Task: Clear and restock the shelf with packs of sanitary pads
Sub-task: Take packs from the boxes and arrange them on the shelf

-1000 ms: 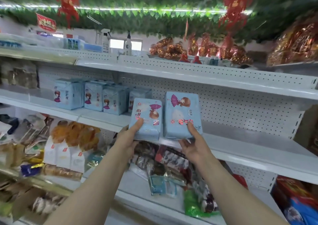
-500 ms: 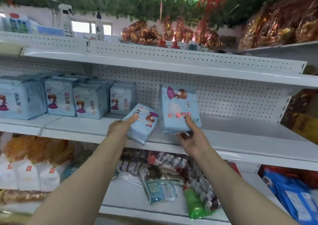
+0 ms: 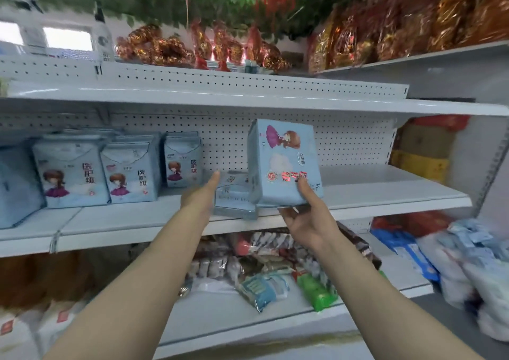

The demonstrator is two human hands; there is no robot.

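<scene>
My right hand [image 3: 305,216] grips the bottom of a light blue pack of sanitary pads [image 3: 283,161], held upright just above the front of the white middle shelf [image 3: 385,194]. A second light blue pack [image 3: 234,197] lies flat on that shelf, partly behind the upright one. My left hand [image 3: 201,197] holds its left side, fingers stretched along it. Several more blue packs [image 3: 126,172] with a cartoon girl stand in a row at the shelf's left.
The right half of the middle shelf is bare, backed by white pegboard [image 3: 344,144]. An upper shelf [image 3: 248,100] hangs close above. Snack bags [image 3: 264,263] fill the lower shelf; yellow and brown boxes [image 3: 421,155] stand at far right.
My left hand has tipped its pack from upright down flat onto the shelf. The right hand's pack has stayed upright and come closer to the shelf. The view has swung right.
</scene>
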